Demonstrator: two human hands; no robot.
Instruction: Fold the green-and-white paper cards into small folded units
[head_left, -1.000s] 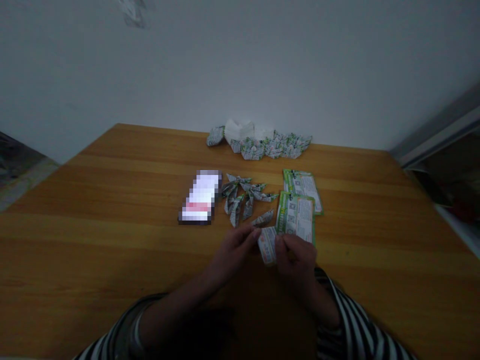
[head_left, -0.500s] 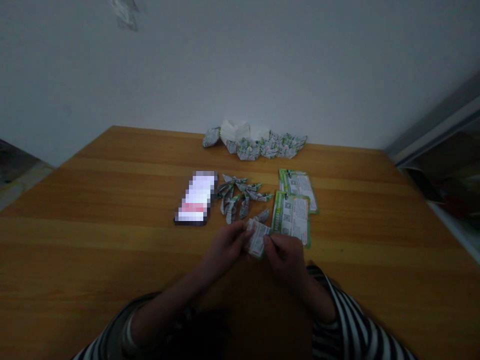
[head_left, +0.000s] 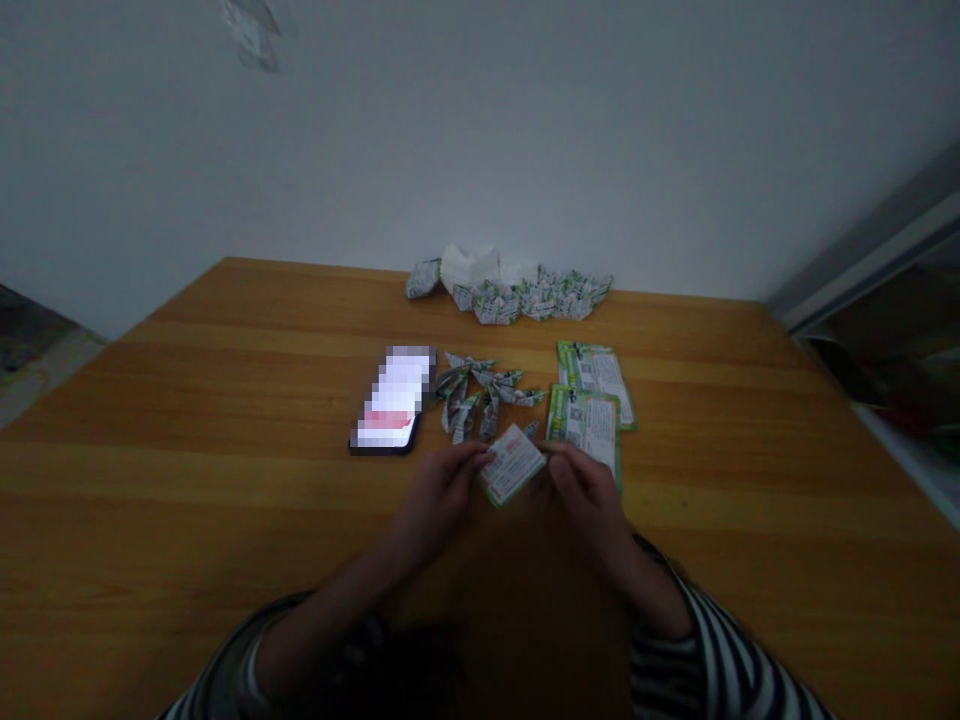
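Note:
Between my hands I hold a small printed paper card (head_left: 512,464) with a green edge, tilted, pinched at its left by my left hand (head_left: 439,502) and at its upper right by my right hand (head_left: 589,497). Just beyond my right hand lie two green-bordered printed sheets (head_left: 586,425) (head_left: 598,375), one overlapping my right fingers' far side. Left of the card, several small folded paper boats (head_left: 471,398) lie in a loose cluster. A phone (head_left: 391,400) with a pixelated screen lies further left.
A row of folded paper pieces with white paper (head_left: 510,295) stands along the wall at the far edge of the wooden table (head_left: 225,420). A white wall rises behind it. A shelf with dark contents (head_left: 877,350) sits beyond the right edge.
The small card has turned and now sits flatter and more squarely between my hands, which have drawn slightly apart. The view has shifted only a little.

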